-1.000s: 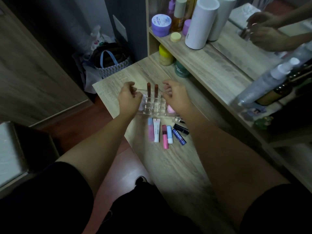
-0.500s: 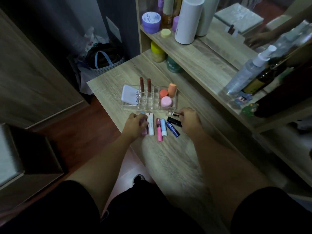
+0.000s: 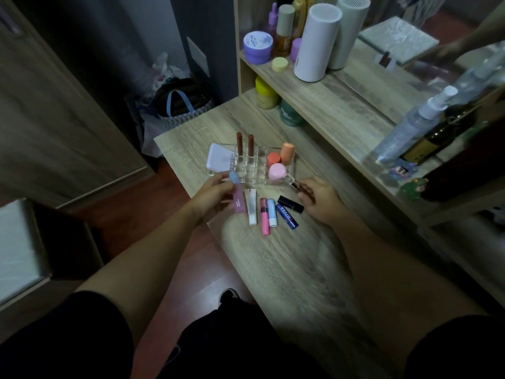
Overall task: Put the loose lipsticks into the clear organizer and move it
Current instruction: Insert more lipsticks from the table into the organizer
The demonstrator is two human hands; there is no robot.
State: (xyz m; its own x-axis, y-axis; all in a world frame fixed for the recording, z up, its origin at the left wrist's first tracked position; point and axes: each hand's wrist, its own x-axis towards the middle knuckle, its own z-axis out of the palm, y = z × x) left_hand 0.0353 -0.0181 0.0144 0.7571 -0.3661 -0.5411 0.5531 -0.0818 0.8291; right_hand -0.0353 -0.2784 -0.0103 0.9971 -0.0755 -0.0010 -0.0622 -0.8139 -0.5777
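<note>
The clear organizer [image 3: 252, 181] sits on the wooden table [image 3: 287, 263]. Two brown lipsticks [image 3: 240, 143] stand in its back slots, a white compact [image 3: 218, 161] rests at its left, and orange and pink sponges [image 3: 277, 170] fill its right side. My left hand [image 3: 213, 198] grips a pink tube with a light blue cap [image 3: 238, 196], lifted just in front of the organizer. My right hand [image 3: 318, 199] pinches a small clear-capped dark lipstick [image 3: 293, 184] at the organizer's front right corner. Loose on the table lie a white tube [image 3: 251, 206], a pink lipstick [image 3: 264, 216], a light blue stick [image 3: 271, 212], a black lipstick [image 3: 290, 204] and a blue stick [image 3: 286, 216].
A shelf [image 3: 341, 94] along the right holds jars, a white cylinder [image 3: 314, 42], a spray bottle [image 3: 410, 127] and a dark bottle. A mirror behind reflects a hand. A bag [image 3: 175, 105] sits on the floor past the table's far edge. My knees are at the bottom.
My hands left the organizer and came down to the loose row. The left picked up the pink tube; the right lifted the small dark lipstick toward the organizer.
</note>
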